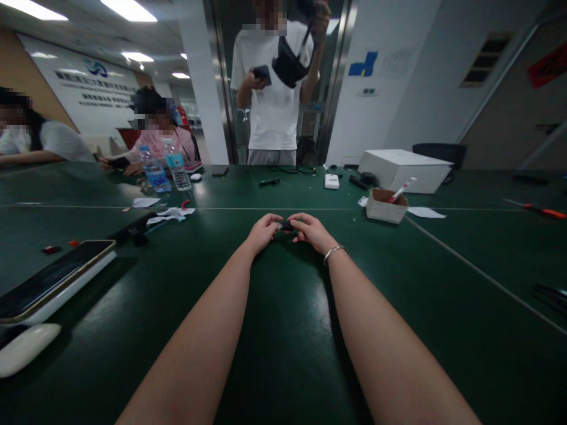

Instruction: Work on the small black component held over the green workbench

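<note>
The person's left hand (262, 232), fingers pinched on the left end of a small black object (287, 225) between both hands over the desk (283, 319), should hold it steady. The right hand (313, 232), fingers narrowed on the other end, would do best gripping lightly, in line.

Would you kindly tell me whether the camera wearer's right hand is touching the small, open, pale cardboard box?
Apart. The head view shows dark green tabletop between the right hand and the cardboard box.
</note>
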`<state>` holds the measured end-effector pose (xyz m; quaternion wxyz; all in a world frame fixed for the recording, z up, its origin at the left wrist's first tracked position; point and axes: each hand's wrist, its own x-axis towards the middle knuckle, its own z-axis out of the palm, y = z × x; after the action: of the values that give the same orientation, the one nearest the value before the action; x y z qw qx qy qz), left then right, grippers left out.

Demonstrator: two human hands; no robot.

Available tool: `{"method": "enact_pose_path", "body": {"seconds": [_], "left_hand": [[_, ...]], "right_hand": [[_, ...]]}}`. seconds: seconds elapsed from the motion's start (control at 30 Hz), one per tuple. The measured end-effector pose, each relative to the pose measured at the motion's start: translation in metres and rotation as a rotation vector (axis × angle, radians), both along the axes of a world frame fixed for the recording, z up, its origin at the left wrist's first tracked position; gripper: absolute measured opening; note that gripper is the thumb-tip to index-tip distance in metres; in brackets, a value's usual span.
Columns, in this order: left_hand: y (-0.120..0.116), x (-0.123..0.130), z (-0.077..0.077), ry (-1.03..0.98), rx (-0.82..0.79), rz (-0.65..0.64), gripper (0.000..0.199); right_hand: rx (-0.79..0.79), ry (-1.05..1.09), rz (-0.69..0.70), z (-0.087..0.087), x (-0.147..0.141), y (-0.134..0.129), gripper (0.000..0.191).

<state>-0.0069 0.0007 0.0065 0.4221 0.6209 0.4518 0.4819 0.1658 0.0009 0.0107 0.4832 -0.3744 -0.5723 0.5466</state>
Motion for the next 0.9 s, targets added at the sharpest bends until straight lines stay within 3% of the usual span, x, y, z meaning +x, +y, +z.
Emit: {"method": "enact_pose_path", "body": {"seconds": [0.57, 0.8, 0.9], "left_hand": [[-0.0014, 0.0002, 0.0028, 0.017, -0.007, -0.014, 0.022], [-0.0015, -0.0017, -0.003, 0.061, -0.011, -0.018, 0.023], [0.0033, -0.0001, 0.0047, 0.092, 0.074, 0.072, 0.03]], "right_hand": [[-0.003, 0.008, 0.008, -0.0012, 0.0001, 0.0008, 0.021], [0.0, -0.003, 0.003, -0.0021, 0.0007, 0.0021, 0.021], [-0.012, 0.006, -0.007, -0.0016, 0.0009, 0.0012, 0.019]]}}
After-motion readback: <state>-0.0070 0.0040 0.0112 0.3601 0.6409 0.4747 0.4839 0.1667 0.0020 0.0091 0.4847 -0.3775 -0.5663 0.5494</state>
